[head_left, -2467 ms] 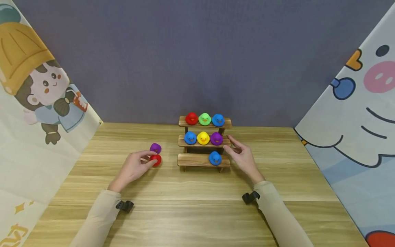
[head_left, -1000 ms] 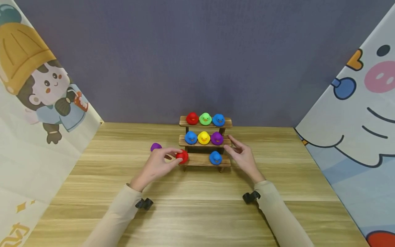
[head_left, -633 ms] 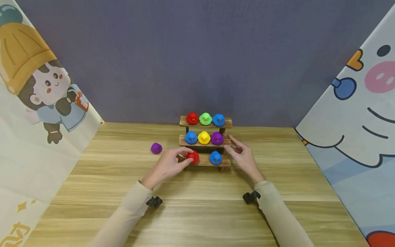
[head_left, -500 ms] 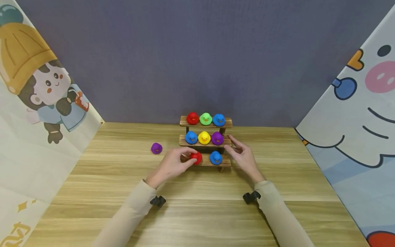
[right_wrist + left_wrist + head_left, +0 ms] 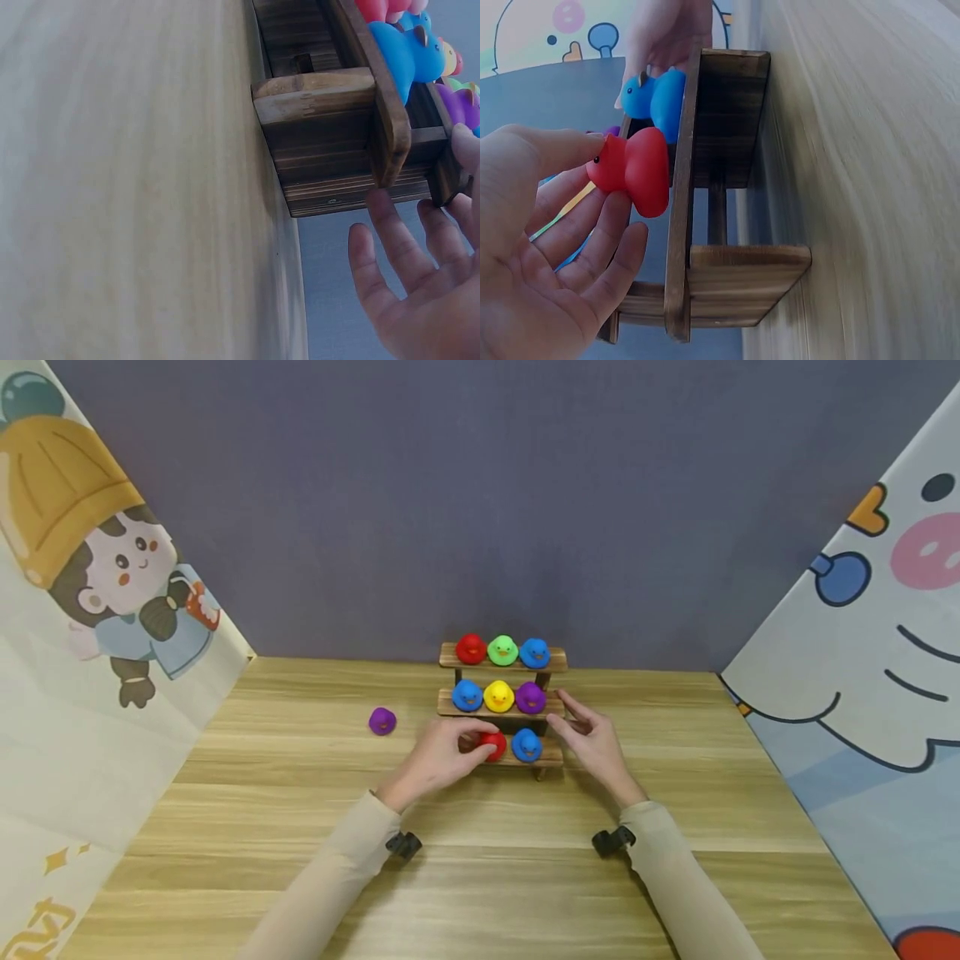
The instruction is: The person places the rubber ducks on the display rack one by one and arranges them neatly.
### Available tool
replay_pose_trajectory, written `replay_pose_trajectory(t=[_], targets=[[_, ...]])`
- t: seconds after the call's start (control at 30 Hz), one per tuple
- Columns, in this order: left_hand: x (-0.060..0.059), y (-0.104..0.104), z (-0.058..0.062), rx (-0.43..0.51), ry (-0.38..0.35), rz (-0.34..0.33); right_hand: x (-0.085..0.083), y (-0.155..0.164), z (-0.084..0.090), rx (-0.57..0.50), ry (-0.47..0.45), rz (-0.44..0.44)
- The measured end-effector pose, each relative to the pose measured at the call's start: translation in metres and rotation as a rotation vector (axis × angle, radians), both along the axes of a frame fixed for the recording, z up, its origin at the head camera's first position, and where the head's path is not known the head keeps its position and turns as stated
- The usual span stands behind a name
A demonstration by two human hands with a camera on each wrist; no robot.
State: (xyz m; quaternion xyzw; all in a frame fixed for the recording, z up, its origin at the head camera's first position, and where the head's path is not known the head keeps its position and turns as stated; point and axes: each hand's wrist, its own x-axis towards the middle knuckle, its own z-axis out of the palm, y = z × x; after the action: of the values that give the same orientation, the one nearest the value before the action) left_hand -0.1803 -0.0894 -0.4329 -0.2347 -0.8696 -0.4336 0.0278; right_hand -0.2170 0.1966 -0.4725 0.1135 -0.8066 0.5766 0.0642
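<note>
My left hand (image 5: 442, 756) pinches a red rubber duck (image 5: 641, 169) between thumb and fingers, at the bottom step of a three-tier wooden stand (image 5: 551, 756). Just right of it on that step sits a blue rubber duck (image 5: 527, 746). My right hand (image 5: 596, 747) holds the stand's right end, thumb and forefinger at the end of the middle step; in the right wrist view its other fingers reach out below. The middle step bears blue (image 5: 467, 696), yellow (image 5: 498, 697) and purple (image 5: 531, 697) ducks. Red (image 5: 471, 649), green (image 5: 502, 651) and blue (image 5: 536, 652) ducks line the top step.
A purple duck (image 5: 382, 721) lies on the wooden table (image 5: 480, 877), left of the stand. Behind the stand rises a grey wall panel (image 5: 480, 510). Cartoon-printed panels flank the table on the left (image 5: 45, 693) and right (image 5: 870, 693).
My left hand has carried the red duck rightward from beside the purple duck to the bottom step, close to the blue one. My right hand has stayed at the stand's end.
</note>
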Motion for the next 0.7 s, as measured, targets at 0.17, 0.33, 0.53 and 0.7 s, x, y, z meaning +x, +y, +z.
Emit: replay_pose_trajectory(t=[0.17, 0.33, 0.53, 0.7], targets=[[-0.0017, 0.0049, -0.0017, -0.008, 0.002, -0.01, 0.0003, 0.0001, -0.0001, 0.008, -0.003, -0.009], [-0.0026, 0.0073, -0.0043, -0.022, 0.003, -0.004, -0.0006, -0.0001, -0.001, 0.018, -0.009, -0.013], [-0.0024, 0.0093, -0.0049, -0.039, 0.014, 0.002, -0.0021, -0.0001, -0.0018, 0.021, -0.003, -0.011], [-0.0023, 0.0094, -0.0049, -0.036, 0.005, 0.002, -0.0018, -0.0004, -0.002, 0.014, -0.003, -0.012]])
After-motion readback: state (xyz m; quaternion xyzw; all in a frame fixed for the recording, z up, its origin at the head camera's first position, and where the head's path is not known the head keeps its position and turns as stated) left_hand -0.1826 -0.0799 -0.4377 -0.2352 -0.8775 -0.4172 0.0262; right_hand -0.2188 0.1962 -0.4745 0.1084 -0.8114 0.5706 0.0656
